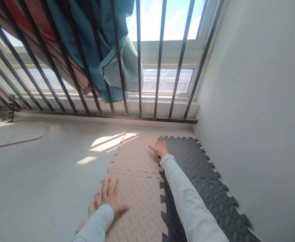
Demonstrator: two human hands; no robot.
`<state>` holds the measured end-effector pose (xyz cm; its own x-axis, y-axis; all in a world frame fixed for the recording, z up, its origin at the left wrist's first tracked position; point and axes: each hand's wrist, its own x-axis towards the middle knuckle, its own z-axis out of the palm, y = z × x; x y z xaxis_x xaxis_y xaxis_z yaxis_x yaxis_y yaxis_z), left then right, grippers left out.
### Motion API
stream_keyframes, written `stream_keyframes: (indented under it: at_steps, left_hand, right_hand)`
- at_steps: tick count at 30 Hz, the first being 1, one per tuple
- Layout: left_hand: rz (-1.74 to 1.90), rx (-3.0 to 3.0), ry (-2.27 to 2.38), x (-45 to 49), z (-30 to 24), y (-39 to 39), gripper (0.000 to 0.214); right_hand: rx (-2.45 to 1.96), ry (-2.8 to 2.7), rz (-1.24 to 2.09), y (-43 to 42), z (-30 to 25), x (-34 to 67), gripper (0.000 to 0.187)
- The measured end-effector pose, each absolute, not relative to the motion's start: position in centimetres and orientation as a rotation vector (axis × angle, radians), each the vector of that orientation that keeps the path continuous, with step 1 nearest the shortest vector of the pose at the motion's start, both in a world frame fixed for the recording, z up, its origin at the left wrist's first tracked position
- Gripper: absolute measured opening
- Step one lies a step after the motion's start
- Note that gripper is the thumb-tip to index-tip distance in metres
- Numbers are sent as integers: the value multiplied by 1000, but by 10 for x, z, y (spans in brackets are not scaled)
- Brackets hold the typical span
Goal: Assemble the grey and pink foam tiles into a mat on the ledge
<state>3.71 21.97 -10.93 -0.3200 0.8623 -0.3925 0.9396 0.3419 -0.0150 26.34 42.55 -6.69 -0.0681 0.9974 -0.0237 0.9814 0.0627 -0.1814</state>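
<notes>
Though wide, left grip (111, 199) on mat (142, 205).

Through the head camera I see a bright white corner. A plain, smooth wall (258, 111) fills the right side. Across the top runs a railing (139, 60) of slim dark bars, fixed to a dark bottom rail near the floor. Behind it, at upper right, a white-framed window (159, 20) shows blue sky and white cloud; a lower pane (167, 82) gives a hazy, washed-out view outside. Teal cloth (124, 16) and reddish-pink cloth (39, 20) hang in folds behind the bars. On the pale floor (36, 188) I see slanting patches of sunlight (107, 143).
</notes>
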Motion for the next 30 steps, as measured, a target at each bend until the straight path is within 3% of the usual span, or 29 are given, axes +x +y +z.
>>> stream_keyframes:
  at_steps: [9,18,22,30]
  left_hand:
    - [-351,1582,2272,41,-94,216,108]
    - [-441,1553,2261,48,-76,212,104]
    - [-447,1564,2266,46,-79,212,104]
    - [-448,1610,2285,42,-89,216,105]
  right_hand:
    - [-2161,-2121,351,443,-76,263,73]
    - [-1990,-2261,303,461,-76,273,69]
    - [-1916,-2289,434,462,-69,280,64]
    - [-1801,-2273,409,399,-53,295,52]
